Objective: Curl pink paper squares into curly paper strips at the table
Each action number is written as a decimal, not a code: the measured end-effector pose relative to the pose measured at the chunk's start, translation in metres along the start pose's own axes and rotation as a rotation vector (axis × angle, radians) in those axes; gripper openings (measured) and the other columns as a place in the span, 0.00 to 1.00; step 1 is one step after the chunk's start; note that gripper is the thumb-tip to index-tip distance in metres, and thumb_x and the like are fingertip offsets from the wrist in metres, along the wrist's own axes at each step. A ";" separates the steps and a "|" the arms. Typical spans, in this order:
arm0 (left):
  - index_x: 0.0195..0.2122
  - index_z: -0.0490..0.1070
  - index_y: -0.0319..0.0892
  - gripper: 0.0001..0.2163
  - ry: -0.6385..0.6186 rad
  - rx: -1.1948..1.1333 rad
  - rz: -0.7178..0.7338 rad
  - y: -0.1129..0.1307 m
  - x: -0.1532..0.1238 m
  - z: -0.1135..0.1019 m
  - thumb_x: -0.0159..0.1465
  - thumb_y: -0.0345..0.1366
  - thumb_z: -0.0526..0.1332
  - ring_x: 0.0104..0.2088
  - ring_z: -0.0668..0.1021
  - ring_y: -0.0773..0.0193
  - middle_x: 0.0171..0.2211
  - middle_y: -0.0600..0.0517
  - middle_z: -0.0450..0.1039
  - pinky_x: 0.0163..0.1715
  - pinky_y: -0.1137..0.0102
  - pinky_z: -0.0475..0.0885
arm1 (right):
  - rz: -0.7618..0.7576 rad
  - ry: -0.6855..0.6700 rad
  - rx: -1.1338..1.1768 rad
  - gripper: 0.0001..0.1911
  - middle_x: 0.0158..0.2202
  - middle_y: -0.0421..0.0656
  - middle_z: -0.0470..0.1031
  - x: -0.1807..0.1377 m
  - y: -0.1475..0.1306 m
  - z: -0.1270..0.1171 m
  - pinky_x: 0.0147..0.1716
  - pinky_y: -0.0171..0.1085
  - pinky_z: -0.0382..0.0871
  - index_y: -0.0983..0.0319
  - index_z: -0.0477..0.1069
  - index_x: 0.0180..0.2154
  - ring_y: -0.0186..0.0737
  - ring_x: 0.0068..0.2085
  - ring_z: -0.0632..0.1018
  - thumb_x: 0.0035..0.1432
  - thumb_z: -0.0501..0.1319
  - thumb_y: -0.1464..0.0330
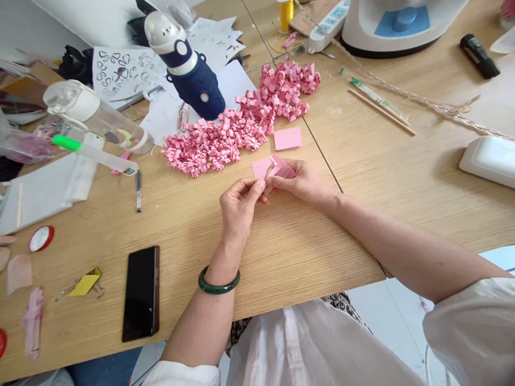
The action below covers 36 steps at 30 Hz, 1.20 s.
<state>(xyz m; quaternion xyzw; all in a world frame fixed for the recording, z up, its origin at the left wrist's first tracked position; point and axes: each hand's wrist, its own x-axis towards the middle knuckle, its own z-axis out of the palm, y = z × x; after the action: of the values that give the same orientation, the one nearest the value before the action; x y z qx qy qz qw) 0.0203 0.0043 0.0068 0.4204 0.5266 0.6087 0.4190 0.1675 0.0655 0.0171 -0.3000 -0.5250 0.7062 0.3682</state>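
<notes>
My left hand [238,206], with a dark green bangle on its wrist, is closed in a pinch at the end of a small pink paper strip [271,167]. My right hand [302,181] meets it there, thumb and fingers closed on a pink paper piece [284,169] that shows fine slits. A second pink paper sheet [261,166] lies flat just behind the fingertips. Farther back rests a small stack of pink paper [287,139]. Behind it stretches a long heap of curled pink paper pieces [219,140]. The exact contact between the fingertips is partly hidden.
A navy bottle [197,83] and a clear bottle [102,120] stand at the back left. A phone [140,294] and a binder clip [86,284] lie at the left. Wooden sticks [382,111], a twisted cord [406,92] and a black marker [479,56] are at the right.
</notes>
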 end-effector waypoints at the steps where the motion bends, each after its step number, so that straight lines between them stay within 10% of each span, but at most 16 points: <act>1: 0.30 0.80 0.41 0.08 0.001 0.013 0.005 0.000 0.000 0.000 0.58 0.41 0.72 0.22 0.76 0.72 0.26 0.54 0.79 0.24 0.76 0.75 | 0.001 0.002 0.004 0.18 0.28 0.40 0.78 0.000 0.000 0.000 0.35 0.33 0.75 0.63 0.73 0.30 0.33 0.31 0.77 0.47 0.77 0.60; 36: 0.28 0.80 0.41 0.12 -0.063 -0.125 -0.175 0.009 0.002 -0.002 0.50 0.43 0.77 0.21 0.75 0.72 0.25 0.53 0.79 0.24 0.75 0.75 | 0.054 -0.098 0.135 0.17 0.26 0.38 0.78 0.003 0.004 -0.005 0.33 0.30 0.77 0.65 0.74 0.30 0.30 0.29 0.77 0.50 0.76 0.60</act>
<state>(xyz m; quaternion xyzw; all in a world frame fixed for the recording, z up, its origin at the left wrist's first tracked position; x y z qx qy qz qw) 0.0171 0.0046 0.0156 0.3648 0.5089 0.5878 0.5123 0.1695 0.0696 0.0115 -0.2539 -0.4855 0.7634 0.3422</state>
